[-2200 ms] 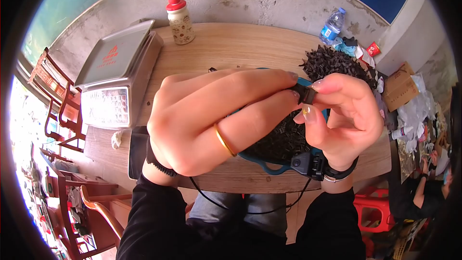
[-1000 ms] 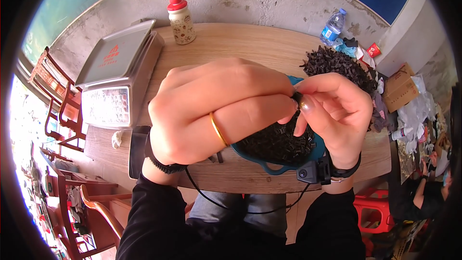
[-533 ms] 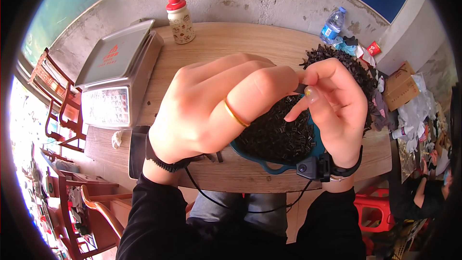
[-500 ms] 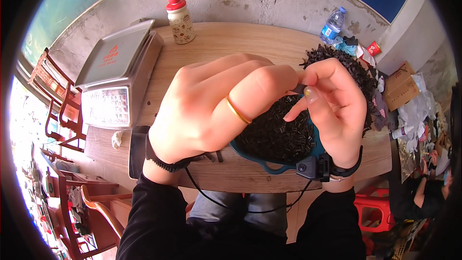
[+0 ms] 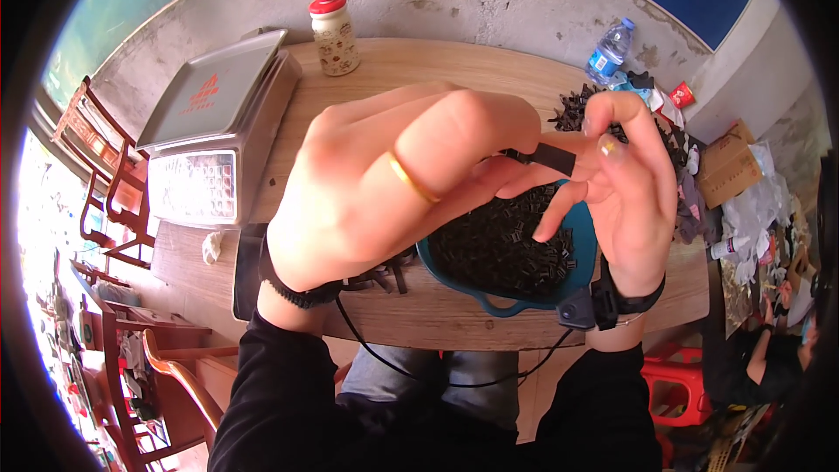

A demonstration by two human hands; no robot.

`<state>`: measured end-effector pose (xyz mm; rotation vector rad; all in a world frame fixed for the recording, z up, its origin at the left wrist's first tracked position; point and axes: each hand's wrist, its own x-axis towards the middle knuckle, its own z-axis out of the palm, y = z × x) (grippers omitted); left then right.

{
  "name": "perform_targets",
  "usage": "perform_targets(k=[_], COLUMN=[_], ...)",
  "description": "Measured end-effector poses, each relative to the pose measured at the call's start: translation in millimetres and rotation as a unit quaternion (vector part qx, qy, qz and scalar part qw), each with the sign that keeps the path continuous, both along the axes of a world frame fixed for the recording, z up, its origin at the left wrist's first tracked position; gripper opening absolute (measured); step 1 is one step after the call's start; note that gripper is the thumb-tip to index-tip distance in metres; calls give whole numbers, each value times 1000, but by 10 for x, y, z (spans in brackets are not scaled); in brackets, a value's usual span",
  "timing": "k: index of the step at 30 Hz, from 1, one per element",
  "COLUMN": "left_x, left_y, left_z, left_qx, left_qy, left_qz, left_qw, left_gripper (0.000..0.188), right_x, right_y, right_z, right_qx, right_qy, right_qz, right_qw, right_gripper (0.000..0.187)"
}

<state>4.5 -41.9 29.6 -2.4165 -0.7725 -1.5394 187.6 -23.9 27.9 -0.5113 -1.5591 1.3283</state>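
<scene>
My left hand point(image 5: 384, 183), with a gold ring on one finger, is closed on a short flat black strip point(image 5: 552, 158). The strip's free end sticks out toward my right hand point(image 5: 634, 183). That hand is raised beside the strip with its thumb and fingers apart, nothing visible between them. Below both hands stands a teal basin point(image 5: 500, 308) with many small black pieces point(image 5: 507, 245) in it. Behind my right hand lies a heap of black pieces point(image 5: 572, 109), partly hidden. More loose black strips point(image 5: 384, 278) lie near my left wrist.
A weighing scale point(image 5: 210, 114) stands at the left of the wooden table point(image 5: 472, 61). At the back are a red-lidded bottle point(image 5: 335, 39) and a clear water bottle point(image 5: 610, 52). A cardboard box point(image 5: 727, 166) sits at the right. A cable point(image 5: 454, 385) hangs between my wrists.
My right thumb and fingers have come apart from the strip and moved slightly right. More of the strip now shows, still in my left hand.
</scene>
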Motion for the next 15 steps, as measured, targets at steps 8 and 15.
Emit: perform_targets(k=[8,15], left_x=[11,82], left_y=[135,187], left_z=[-42,-75], left_qx=[71,87], left_qy=[27,12], left_qz=[-30,-35], left_qw=[997,995], left_gripper=[37,37], right_x=[26,28], right_y=[114,126], right_z=[-103,-160], right_qx=[-25,25], right_qy=[-22,6], right_qz=[96,35], right_qw=[995,999], right_gripper=[27,19])
